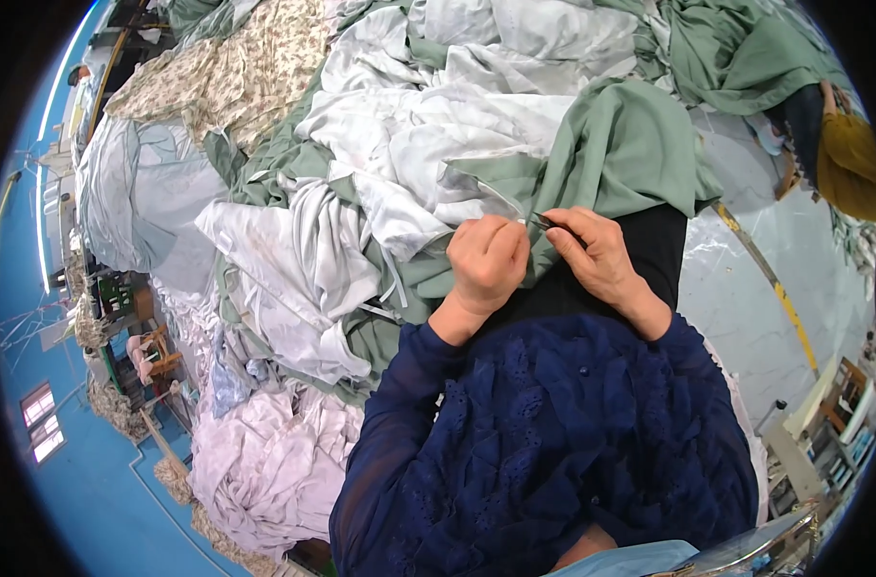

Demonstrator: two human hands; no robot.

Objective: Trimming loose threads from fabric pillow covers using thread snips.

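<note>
My left hand [488, 262] is closed in a fist on the edge of a green and white cloth [503, 175] that lies across my lap. Right beside it, my right hand [597, 255] pinches a small dark pointed tool [542, 222], possibly thread snips; most of it is hidden by the fingers. The tool's tip points toward the cloth edge at my left fingertips. A broad green fold [630, 144] of the cloth drapes over my black-clad leg. Its pale side spreads away in front of my hands, with narrow white strips hanging on the left.
Heaped white and green cloths [525, 58] fill the space ahead. A floral cloth [255, 72] lies far left, a pale pink pile [275, 462] near left. On the right, a yellow-and-black floor stripe [782, 298] crosses the grey floor. Another person's mustard sleeve [850, 168] shows far right.
</note>
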